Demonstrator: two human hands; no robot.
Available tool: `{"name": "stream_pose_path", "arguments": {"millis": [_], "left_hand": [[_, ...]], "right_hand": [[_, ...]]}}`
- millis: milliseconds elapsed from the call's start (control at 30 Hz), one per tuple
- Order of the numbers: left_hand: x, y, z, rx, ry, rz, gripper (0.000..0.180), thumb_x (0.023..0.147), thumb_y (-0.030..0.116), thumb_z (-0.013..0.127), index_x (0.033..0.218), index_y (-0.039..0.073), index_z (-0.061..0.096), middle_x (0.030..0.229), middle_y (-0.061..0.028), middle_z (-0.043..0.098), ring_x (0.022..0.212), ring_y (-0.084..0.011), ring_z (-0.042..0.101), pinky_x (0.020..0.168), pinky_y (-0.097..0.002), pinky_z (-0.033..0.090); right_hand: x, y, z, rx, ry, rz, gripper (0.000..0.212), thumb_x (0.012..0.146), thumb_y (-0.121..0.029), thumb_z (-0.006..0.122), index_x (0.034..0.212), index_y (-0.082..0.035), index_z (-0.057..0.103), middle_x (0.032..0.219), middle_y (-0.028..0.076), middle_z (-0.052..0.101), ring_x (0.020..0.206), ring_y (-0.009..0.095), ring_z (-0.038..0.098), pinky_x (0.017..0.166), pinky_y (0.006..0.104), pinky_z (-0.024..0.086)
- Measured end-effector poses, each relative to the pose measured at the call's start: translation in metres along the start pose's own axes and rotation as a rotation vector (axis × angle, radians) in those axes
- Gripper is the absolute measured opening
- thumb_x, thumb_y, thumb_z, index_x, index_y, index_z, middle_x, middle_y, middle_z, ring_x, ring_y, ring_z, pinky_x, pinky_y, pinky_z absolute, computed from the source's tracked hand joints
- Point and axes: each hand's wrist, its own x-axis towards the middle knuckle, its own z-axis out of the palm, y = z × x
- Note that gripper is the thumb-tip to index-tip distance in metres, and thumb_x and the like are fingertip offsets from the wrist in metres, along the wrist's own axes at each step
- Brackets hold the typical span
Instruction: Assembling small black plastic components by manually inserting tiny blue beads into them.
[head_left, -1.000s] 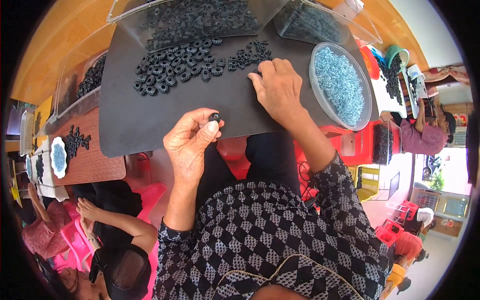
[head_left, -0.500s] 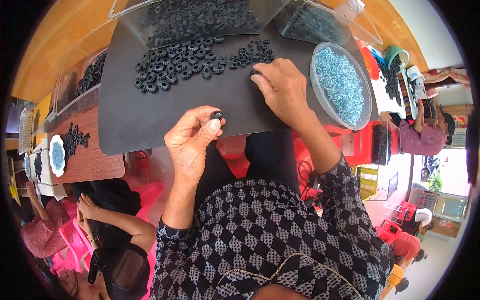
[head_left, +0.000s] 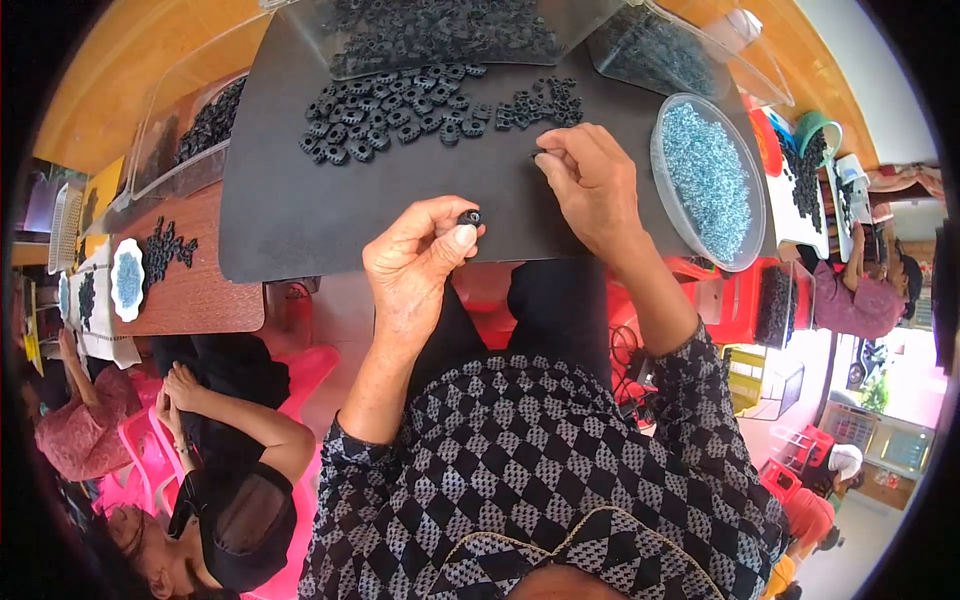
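Note:
My left hand (head_left: 412,255) is closed above the table's near edge, pinching a small black plastic part (head_left: 470,216) with a hole facing up between thumb and fingertips. To its right, my right hand (head_left: 600,190) is closed over the dark table, thumb and forefinger pressed together on a small black piece (head_left: 538,155), mostly hidden by the fingers. Just beyond that hand lies a small pile of little black pieces (head_left: 540,105). Left of it spreads a larger pile of black oval parts (head_left: 385,115). A round clear tub (head_left: 660,165) of pale blue translucent pieces (head_left: 705,180) stands right of my right hand.
At the far edge stand clear bins (head_left: 450,70) of black parts. A brown table (head_left: 200,300) at left carries a white scalloped dish (head_left: 127,280) and black parts. A person (head_left: 230,480) sits at lower left on a pink chair. Red stools (head_left: 780,480) stand at right.
The whole view has shifted slightly, moving the table's contents rightward and a little up. My right hand has drawn slightly back from the small pile, still pinching. My left hand keeps its black part.

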Motion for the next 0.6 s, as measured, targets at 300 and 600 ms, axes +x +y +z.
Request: {"name": "stream_pose_path", "arguments": {"millis": [300,600], "left_hand": [[0.001,0.006,0.005,0.004,-0.003,-0.059,0.019,0.082,0.004,0.067,0.099,-0.003,0.065,0.081,-0.0088,0.066,0.066,-0.0107,0.059,0.060,-0.0205,0.047],[-0.003,0.008,0.010,0.029,-0.012,-0.052,0.017,0.083,0.005,0.067,0.099,-0.003,0.066,0.081,-0.0028,0.063,0.067,-0.0060,0.054,0.055,-0.0170,0.044]], "right_hand": [[-0.001,-0.019,-0.012,0.800,-0.213,0.441,0.013,0.078,-0.003,0.067,0.091,0.000,0.067,0.078,-0.002,0.063,0.074,0.004,0.057,0.065,0.0212,0.046],[-0.007,-0.051,-0.021,0.948,-0.281,0.479,0.012,0.079,0.001,0.066,0.091,0.000,0.066,0.082,-0.001,0.063,0.074,0.004,0.057,0.065,0.0190,0.045]]}}
